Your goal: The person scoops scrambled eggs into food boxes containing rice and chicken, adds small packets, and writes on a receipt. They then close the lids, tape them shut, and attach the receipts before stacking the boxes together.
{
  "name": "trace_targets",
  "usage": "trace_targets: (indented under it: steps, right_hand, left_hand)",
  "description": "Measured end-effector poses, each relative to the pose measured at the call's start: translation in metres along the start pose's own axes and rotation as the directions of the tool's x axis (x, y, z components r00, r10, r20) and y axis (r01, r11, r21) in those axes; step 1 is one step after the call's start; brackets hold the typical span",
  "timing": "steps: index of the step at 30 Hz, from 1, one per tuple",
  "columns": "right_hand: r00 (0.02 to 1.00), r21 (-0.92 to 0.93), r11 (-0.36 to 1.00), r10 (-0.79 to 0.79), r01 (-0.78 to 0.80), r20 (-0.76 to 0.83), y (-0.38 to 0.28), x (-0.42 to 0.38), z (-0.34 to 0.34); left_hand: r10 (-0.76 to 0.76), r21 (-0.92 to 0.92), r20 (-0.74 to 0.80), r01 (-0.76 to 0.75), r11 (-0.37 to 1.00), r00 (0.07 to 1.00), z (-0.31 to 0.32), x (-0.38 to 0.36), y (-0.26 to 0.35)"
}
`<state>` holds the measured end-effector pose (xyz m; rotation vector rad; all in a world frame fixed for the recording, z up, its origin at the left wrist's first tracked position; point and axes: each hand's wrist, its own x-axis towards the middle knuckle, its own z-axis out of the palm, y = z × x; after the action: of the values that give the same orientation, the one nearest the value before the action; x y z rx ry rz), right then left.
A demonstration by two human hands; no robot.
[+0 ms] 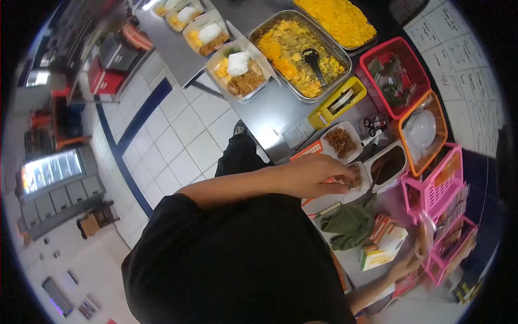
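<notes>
My left hand (332, 175) reaches over a small white tub (362, 171), its fingers curled down into the brownish food there. Whatever lies between the fingertips is hidden. Beside it stands another white tub of brown crumbly topping (340, 142) and a container of dark sauce (386, 165). Lower right, my right hand (412, 263) is closed at the edge of a clear plastic piece (426, 233), blurred, possibly a lid. This is next to the pink baskets (434, 186). A dark green cloth (353, 221) and a white-and-orange box (384, 243) lie between the hands.
Open meal boxes (237, 73) with white rice line the steel table (253, 116). Behind are a deep tray of yellow food (302, 51) with a black spoon, a second yellow tray (337, 21), a yellow dispenser (340, 102), a red bin (396, 75) and an orange bin (423, 132).
</notes>
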<state>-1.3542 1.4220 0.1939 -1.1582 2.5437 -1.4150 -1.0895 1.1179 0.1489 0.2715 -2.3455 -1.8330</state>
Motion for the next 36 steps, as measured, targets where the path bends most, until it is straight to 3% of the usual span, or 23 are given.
trace_targets:
  steps: [1, 2, 3, 4, 5, 6, 7, 8, 9, 11, 12, 13, 15, 16, 18, 20, 22, 26, 28, 29, 30, 33, 36]
  right_hand:
    - [0.993, 0.088, 0.992, 0.087, -0.094, 0.081, -0.027, -0.009, 0.034]
    - [0.971, 0.169, 0.966, 0.165, -0.194, 0.170, -0.044, -0.017, 0.067]
    - [0.974, 0.167, 0.984, 0.017, -0.056, 0.228, -0.042, -0.023, 0.114]
    - [0.964, -0.233, 0.972, 0.097, -0.039, 0.247, -0.059, -0.047, 0.144]
    - [0.924, 0.133, 0.935, 0.291, -0.330, 0.247, -0.098, -0.055, 0.192]
    - [0.843, 0.479, 0.693, 0.444, -0.539, 0.305, -0.130, -0.053, 0.243]
    - [0.803, 0.566, 0.571, 0.451, -0.595, 0.389, -0.143, -0.059, 0.274]
    - [0.765, 0.638, 0.430, 0.442, -0.639, 0.468, -0.151, -0.066, 0.305]
    - [0.763, 0.651, 0.416, 0.470, -0.635, 0.443, -0.158, -0.069, 0.336]
    - [0.823, 0.599, 0.565, 0.424, -0.567, 0.378, -0.176, -0.079, 0.391]
    - [0.809, 0.596, 0.552, 0.468, -0.583, 0.357, -0.186, -0.083, 0.410]
    - [0.783, 0.658, 0.452, 0.495, -0.602, 0.376, -0.193, -0.087, 0.425]
    - [0.765, 0.722, 0.353, 0.525, -0.595, 0.374, -0.198, -0.094, 0.444]
    - [0.757, 0.719, 0.355, 0.546, -0.597, 0.359, -0.196, -0.098, 0.445]
    - [0.837, 0.594, 0.610, 0.498, -0.525, 0.228, -0.204, -0.095, 0.449]
    - [0.834, 0.650, 0.564, 0.510, -0.509, 0.211, -0.228, -0.084, 0.446]
    - [0.843, 0.671, 0.565, 0.510, -0.480, 0.173, -0.238, -0.080, 0.449]
    - [0.888, 0.538, 0.711, 0.412, -0.453, 0.203, -0.260, -0.071, 0.465]
    - [0.881, 0.517, 0.714, 0.397, -0.473, 0.259, -0.268, -0.065, 0.477]
    - [0.844, 0.468, 0.709, 0.374, -0.527, 0.385, -0.273, -0.060, 0.482]
    - [0.790, 0.411, 0.708, 0.346, -0.574, 0.507, -0.278, -0.058, 0.487]
    - [0.782, 0.488, 0.621, 0.388, -0.613, 0.488, -0.277, -0.064, 0.513]
    - [0.768, 0.568, 0.517, 0.440, -0.641, 0.466, -0.299, -0.051, 0.532]
  left_hand:
    - [0.082, -0.018, -0.134, -0.085, 0.996, 0.988, 0.000, 0.002, 0.002]
    - [0.086, -0.028, -0.109, -0.090, 0.996, 0.990, -0.001, 0.003, 0.000]
    - [0.122, -0.125, -0.193, -0.147, 0.981, 0.974, -0.003, 0.003, -0.004]
    - [0.144, -0.215, -0.278, -0.207, 0.954, 0.950, -0.011, -0.002, -0.010]
    - [0.152, -0.290, -0.160, -0.194, 0.937, 0.975, -0.027, -0.010, -0.025]
    - [0.157, -0.296, -0.134, -0.190, 0.936, 0.979, -0.054, -0.021, -0.026]
    - [-0.171, -0.412, 0.006, 0.159, 0.897, 0.985, -0.087, -0.037, -0.023]
    - [-0.468, -0.455, 0.178, 0.494, 0.741, 0.866, -0.117, -0.050, -0.025]
    - [-0.467, -0.433, 0.214, 0.512, 0.742, 0.858, -0.136, -0.064, -0.041]
    - [-0.468, -0.523, -0.029, 0.386, 0.760, 0.883, -0.164, -0.098, -0.079]
    - [-0.475, -0.518, 0.021, 0.416, 0.747, 0.880, -0.179, -0.107, -0.084]
    - [-0.412, -0.516, -0.153, 0.283, 0.808, 0.898, -0.194, -0.114, -0.086]
    - [-0.297, -0.439, -0.401, 0.103, 0.893, 0.866, -0.216, -0.125, -0.105]
    - [-0.303, -0.450, -0.377, 0.112, 0.886, 0.876, -0.230, -0.130, -0.117]
    - [-0.273, -0.087, -0.359, 0.260, 0.962, 0.892, -0.266, -0.130, -0.132]
    - [-0.240, 0.001, -0.366, 0.258, 0.966, 0.899, -0.293, -0.117, -0.142]
    - [0.085, 0.247, -0.457, 0.034, 0.968, 0.886, -0.310, -0.102, -0.160]
    - [0.261, 0.457, -0.481, -0.015, 0.889, 0.837, -0.321, -0.115, -0.146]
    - [0.245, 0.381, -0.408, -0.079, 0.921, 0.880, -0.313, -0.135, -0.129]
    - [-0.025, 0.033, -0.333, 0.038, 0.999, 0.943, -0.307, -0.143, -0.120]
    - [-0.257, -0.302, -0.167, 0.199, 0.932, 0.952, -0.306, -0.147, -0.116]
    - [-0.373, -0.265, -0.222, 0.313, 0.912, 0.901, -0.315, -0.152, -0.123]
    - [-0.316, -0.151, -0.320, 0.281, 0.948, 0.893, -0.325, -0.162, -0.126]
